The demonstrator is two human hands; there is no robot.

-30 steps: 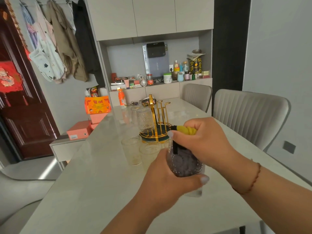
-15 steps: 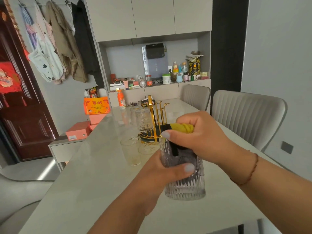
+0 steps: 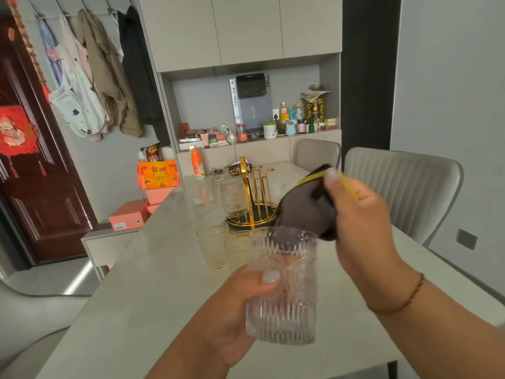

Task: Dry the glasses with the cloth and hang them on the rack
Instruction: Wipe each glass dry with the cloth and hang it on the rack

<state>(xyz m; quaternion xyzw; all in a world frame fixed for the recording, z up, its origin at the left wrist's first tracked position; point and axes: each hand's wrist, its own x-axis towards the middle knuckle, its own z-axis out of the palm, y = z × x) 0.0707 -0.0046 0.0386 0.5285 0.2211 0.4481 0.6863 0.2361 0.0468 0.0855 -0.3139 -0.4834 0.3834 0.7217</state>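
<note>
My left hand [image 3: 232, 310] grips a clear ribbed glass [image 3: 282, 294] upright above the table's near part. My right hand [image 3: 358, 222] holds a dark cloth with a yellow edge [image 3: 306, 206], lifted just above and behind the glass rim. A gold rack [image 3: 255, 195] stands on a round dark base at mid-table. One glass [image 3: 233, 196] hangs upside down on it, with another [image 3: 218, 184] behind. Two more glasses [image 3: 213, 244] [image 3: 237, 246] stand upright on the table in front of the rack.
The pale table [image 3: 153, 283] runs away from me. An orange bottle [image 3: 197, 163] and small items sit at its far end. Grey chairs [image 3: 404, 192] line the right side. Orange boxes [image 3: 128, 214] rest on a low bench at left.
My right hand has pulled the cloth out of the glass and raised it to the right. My left hand lowered the glass, which now shows empty.
</note>
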